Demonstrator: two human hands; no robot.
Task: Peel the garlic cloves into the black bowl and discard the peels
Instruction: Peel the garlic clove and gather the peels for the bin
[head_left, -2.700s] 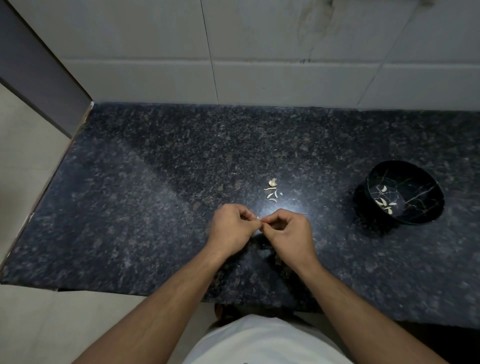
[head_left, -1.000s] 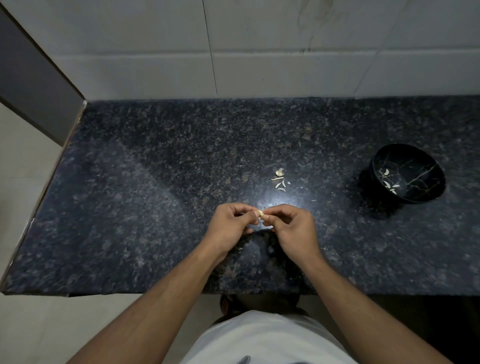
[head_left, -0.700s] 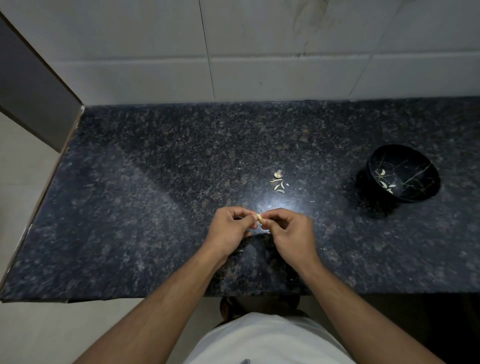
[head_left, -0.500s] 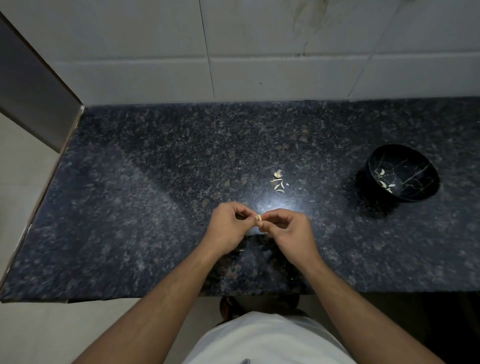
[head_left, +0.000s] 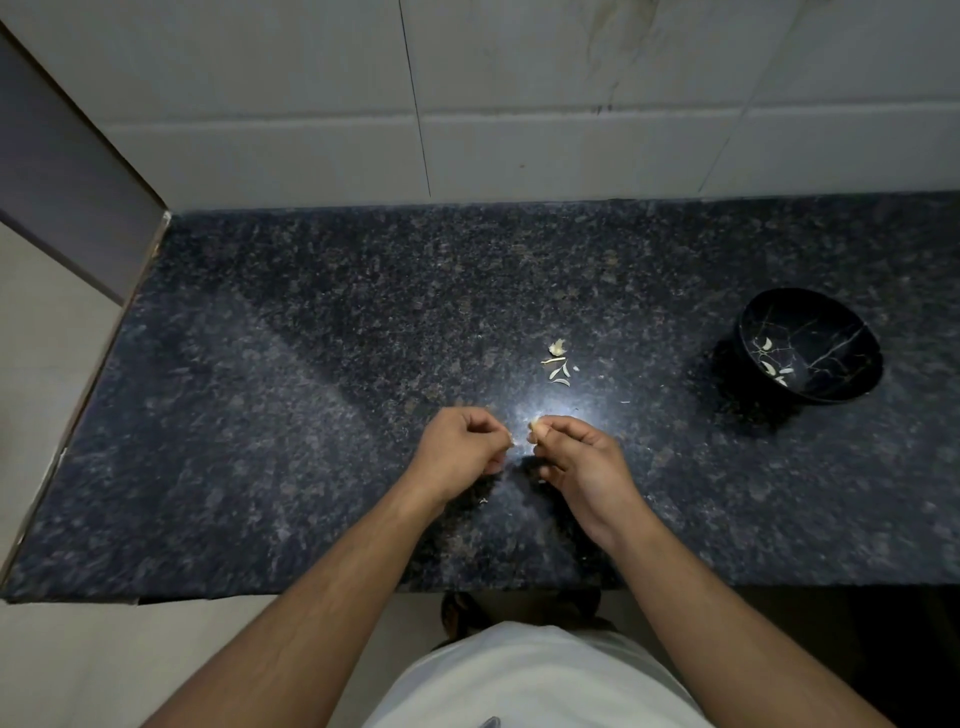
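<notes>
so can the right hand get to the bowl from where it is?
Probably yes. The right hand is pinching a garlic clove, and the bowl sits off to its right on the counter with only bare stone between them. Its mouth is open, a few cloves inside.

No writing, label, brand or number can be read anywhere. The pale lines inside the black bowl (head_left: 810, 345) at far right look like a veined pattern rather than lettering, as far as the dim view shows.
</notes>
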